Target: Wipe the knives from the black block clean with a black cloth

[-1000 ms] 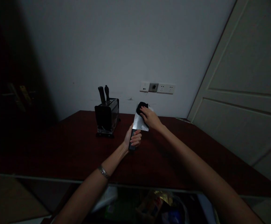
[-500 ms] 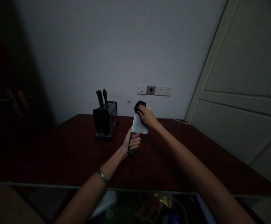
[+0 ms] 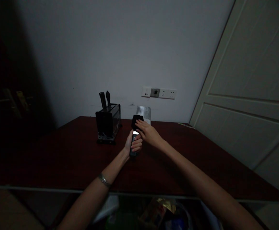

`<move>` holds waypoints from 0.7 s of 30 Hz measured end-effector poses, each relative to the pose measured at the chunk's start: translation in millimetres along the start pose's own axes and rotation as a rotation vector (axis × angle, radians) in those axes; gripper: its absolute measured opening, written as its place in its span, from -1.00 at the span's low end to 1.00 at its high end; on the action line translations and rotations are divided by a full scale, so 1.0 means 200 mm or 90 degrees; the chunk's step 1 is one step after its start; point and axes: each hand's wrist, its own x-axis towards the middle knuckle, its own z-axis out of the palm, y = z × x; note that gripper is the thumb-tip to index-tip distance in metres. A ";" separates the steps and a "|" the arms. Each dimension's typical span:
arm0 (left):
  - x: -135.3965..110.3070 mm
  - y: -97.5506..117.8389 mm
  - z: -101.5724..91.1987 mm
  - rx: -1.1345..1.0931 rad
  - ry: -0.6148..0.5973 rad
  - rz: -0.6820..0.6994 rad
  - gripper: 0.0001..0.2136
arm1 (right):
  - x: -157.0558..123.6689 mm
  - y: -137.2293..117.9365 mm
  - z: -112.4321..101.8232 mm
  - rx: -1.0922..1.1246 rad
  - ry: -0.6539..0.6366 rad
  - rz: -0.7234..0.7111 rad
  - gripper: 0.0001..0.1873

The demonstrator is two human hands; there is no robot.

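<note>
My left hand (image 3: pixel 135 144) is wrapped round the dark handle of a cleaver (image 3: pixel 144 112), which points up and away from me above the table. The broad silvery blade shows at its far end and in a bright strip by the handle. A black cloth (image 3: pixel 137 121) lies against the blade near the handle and hides part of it. My right hand (image 3: pixel 149 132) is closed on the cloth, fingers pressing it to the blade. Left of the hands stands a dark knife block (image 3: pixel 108 123) with two black handles sticking up from it.
The dark red table (image 3: pixel 82 169) reaches back to a pale wall with a row of sockets (image 3: pixel 163 93). A panelled door (image 3: pixel 250 95) stands at the right. Beneath the front edge is an open drawer with packets (image 3: pixel 154 214) in it.
My right hand has drawn the cloth down the blade from near its tip towards the handle. The left hand keeps its hold and has shifted slightly.
</note>
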 end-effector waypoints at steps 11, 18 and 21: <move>0.00 0.00 0.01 0.009 -0.020 -0.038 -0.48 | 0.01 0.07 -0.03 0.025 0.019 0.044 -0.63; 0.00 0.01 0.01 -0.006 -0.001 0.022 -0.48 | -0.06 -0.06 0.00 0.026 -0.035 -0.028 -0.62; -0.01 0.01 0.01 -0.003 -0.006 0.005 -0.49 | -0.01 0.00 -0.03 0.003 -0.021 0.002 -0.63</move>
